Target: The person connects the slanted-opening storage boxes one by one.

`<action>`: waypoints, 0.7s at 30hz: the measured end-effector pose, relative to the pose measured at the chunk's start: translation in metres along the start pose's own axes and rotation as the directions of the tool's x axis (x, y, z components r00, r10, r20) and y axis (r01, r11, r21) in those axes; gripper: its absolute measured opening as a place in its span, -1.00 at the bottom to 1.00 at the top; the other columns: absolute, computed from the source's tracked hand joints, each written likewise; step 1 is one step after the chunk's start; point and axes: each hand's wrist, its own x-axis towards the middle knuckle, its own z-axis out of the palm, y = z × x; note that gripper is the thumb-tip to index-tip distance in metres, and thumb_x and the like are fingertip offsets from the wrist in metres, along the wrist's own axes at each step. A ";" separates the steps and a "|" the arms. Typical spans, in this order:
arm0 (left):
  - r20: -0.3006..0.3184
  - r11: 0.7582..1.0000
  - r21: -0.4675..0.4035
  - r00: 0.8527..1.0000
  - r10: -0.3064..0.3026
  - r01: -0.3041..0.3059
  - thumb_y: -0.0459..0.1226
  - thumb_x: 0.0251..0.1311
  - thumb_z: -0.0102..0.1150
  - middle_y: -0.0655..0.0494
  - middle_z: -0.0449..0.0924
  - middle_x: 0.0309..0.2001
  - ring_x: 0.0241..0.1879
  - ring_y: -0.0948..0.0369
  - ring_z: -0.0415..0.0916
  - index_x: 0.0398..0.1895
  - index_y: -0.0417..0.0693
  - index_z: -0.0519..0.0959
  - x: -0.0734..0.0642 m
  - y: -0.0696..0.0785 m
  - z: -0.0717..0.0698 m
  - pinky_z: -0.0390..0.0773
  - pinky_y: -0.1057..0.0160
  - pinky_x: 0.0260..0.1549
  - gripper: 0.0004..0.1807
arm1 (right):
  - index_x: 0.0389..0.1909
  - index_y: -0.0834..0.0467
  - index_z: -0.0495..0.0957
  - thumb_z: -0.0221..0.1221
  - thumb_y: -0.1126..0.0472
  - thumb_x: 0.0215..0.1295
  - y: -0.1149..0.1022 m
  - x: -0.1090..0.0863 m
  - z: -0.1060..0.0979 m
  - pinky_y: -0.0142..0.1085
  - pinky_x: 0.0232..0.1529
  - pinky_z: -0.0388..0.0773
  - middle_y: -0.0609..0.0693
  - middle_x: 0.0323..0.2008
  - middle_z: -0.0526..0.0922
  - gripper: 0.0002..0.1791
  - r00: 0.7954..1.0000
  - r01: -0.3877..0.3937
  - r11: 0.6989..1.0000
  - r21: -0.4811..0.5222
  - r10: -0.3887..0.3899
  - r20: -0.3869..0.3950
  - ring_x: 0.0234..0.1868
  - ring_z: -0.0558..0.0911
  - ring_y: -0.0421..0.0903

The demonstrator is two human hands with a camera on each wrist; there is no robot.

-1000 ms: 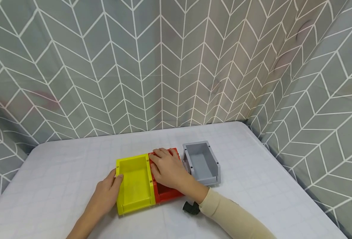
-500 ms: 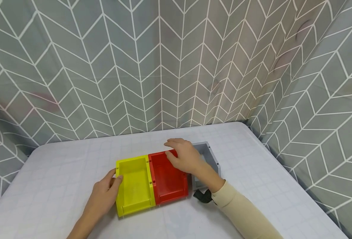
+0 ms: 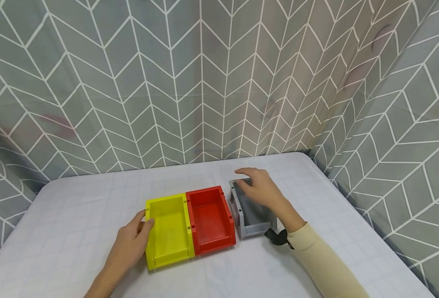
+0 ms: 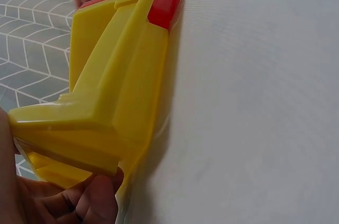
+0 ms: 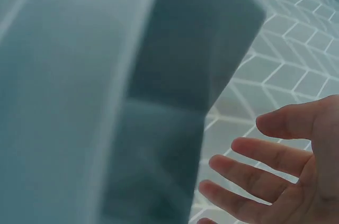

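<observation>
A yellow open-front storage bin (image 3: 170,225) and a red one (image 3: 212,225) stand side by side on the white table, their side edges meeting. My left hand (image 3: 131,238) grips the yellow bin's left side, thumb at the upper rim; the left wrist view shows its fingertips (image 4: 100,195) curled at the bin's edge. Just right of the red bin stands a grey bin (image 3: 256,228), with a narrow gap between them. Over its far part hovers my right hand (image 3: 262,190), fingers spread and nothing in them. In the right wrist view the thumb and fingers are apart from the grey wall.
A small black object (image 3: 276,237) sits at my right wrist, by the sleeve. The table (image 3: 92,198) reaches back to a grey patterned curtain (image 3: 189,91) that hangs behind and along the right side.
My right hand has left the red bin, moving right until it is over the grey bin. The grey bin stands slightly nearer to me. My left hand keeps its hold on the yellow bin.
</observation>
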 end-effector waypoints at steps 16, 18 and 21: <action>0.007 1.000 -0.001 1.000 -0.009 0.009 -0.03 0.65 -0.16 -0.23 0.66 0.05 -0.18 0.08 0.55 0.56 -0.34 0.18 0.000 -0.001 0.002 0.60 0.08 -0.18 -0.34 | 0.14 0.35 0.66 0.17 0.43 0.44 0.066 -0.009 -0.002 0.09 0.22 0.46 0.18 0.10 0.71 -0.69 0.983 -0.183 0.906 0.383 0.173 0.060 0.22 0.58 0.20; 0.006 1.000 -0.002 1.000 -0.008 0.008 -0.03 0.65 -0.16 -0.22 0.66 0.04 -0.19 0.09 0.54 0.55 -0.34 0.18 0.000 -0.001 0.002 0.60 0.08 -0.18 -0.34 | 0.16 0.40 0.63 0.14 0.43 0.44 0.073 -0.010 0.002 0.05 0.24 0.39 0.23 0.16 0.66 -0.67 0.964 -0.263 0.826 0.499 0.250 0.095 0.28 0.51 0.25; 0.004 1.000 -0.003 1.000 -0.007 0.007 -0.05 0.65 -0.15 -0.19 0.67 0.03 -0.20 0.09 0.54 0.55 -0.33 0.19 0.000 -0.001 0.002 0.60 0.09 -0.19 -0.36 | 0.19 0.38 0.62 0.15 0.35 0.43 0.077 -0.013 0.009 0.01 0.20 0.37 0.24 0.25 0.58 -0.63 0.923 -0.370 0.711 0.597 0.354 0.150 0.27 0.46 0.23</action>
